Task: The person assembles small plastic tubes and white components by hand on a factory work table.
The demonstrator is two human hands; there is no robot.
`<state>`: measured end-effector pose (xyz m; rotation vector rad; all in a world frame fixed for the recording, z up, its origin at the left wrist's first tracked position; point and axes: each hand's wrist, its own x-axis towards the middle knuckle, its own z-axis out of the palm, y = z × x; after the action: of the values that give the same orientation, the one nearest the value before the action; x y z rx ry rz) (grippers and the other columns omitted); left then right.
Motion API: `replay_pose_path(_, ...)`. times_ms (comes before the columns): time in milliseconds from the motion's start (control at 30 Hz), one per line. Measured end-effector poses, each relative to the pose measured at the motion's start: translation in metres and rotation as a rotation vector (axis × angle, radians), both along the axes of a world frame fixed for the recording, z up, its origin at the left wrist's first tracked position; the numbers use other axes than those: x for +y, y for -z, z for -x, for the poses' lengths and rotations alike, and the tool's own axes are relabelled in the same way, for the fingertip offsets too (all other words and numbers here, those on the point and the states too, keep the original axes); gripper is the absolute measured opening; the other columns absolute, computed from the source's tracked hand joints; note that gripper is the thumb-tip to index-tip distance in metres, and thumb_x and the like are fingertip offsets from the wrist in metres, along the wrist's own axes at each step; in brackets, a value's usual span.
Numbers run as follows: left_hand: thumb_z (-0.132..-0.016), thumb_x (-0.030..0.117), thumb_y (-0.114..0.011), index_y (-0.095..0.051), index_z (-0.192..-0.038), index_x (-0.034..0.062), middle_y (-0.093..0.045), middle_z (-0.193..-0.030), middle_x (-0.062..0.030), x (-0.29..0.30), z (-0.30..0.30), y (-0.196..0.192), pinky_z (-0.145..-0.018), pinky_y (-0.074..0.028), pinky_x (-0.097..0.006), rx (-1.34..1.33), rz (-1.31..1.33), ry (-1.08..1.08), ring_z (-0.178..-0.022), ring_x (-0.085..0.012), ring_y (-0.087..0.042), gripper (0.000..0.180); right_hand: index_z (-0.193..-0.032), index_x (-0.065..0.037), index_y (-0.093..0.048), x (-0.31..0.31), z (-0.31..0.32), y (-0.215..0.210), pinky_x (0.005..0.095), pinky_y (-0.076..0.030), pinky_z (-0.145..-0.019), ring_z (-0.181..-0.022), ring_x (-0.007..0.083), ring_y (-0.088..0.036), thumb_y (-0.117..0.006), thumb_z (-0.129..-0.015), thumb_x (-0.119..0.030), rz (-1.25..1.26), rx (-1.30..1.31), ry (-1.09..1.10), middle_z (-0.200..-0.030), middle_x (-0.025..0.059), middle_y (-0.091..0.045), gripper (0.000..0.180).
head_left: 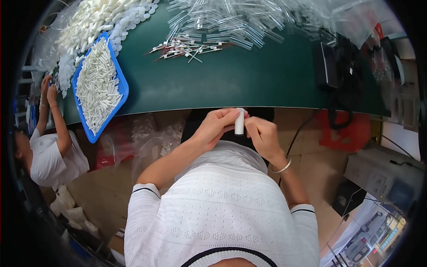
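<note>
At the green tabletop's (213, 86) edge, the left hand (216, 127) pinches a white cylindrical tube (239, 123) with a dark end, seemingly steadying it for the right hand (264, 137), curled close beside; whether that grips anything, I cannot tell. Beyond, a blue plastic tray (124, 89) corrals white rods (98, 84); heaped clear tubes (240, 20) run out of view.

We angle both forearms (171, 161) inward, our left hand (217, 126) set in a pinch, our right hand (264, 135), fingers (253, 127) curled, just beside.
</note>
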<state>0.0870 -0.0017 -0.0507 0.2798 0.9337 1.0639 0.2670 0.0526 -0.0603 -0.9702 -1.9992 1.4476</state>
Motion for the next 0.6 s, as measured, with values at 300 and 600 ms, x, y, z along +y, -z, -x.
replay_pose_path(300, -0.095, 0.024, -0.062, -0.064, -0.105, 0.0005, -0.069, -0.097, -0.0114, -0.019, 0.016, -0.018, -0.08, -0.055, -0.029, 0.006, -0.068, -0.06, -0.088, -0.0163, -0.067, 0.026, -0.127, 0.002, -0.049, 0.003, 0.021, -0.031, 0.0364, -0.052, -0.083, -0.1, 0.0316, -0.06, -0.079, -0.061, -0.011, -0.705, 0.05, -0.188, -0.118, 0.0176, -0.056, 0.073)
replay_pose_path(600, -0.093, 0.015, -0.063, -0.06, -0.117, -0.0014, -0.068, -0.103, -0.0127, -0.034, 0.032, -0.023, -0.083, -0.056, -0.033, -0.025, -0.071, 0.007, -0.095, -0.0187, -0.067, 0.03, -0.122, 0.003, -0.05, 0.002, 0.042, -0.031, 0.0341, -0.055, -0.073, -0.092, 0.0305, -0.062, -0.075, -0.057, -0.013, -0.692, 0.095, -0.239, -0.106, 0.0163, -0.06, 0.072)
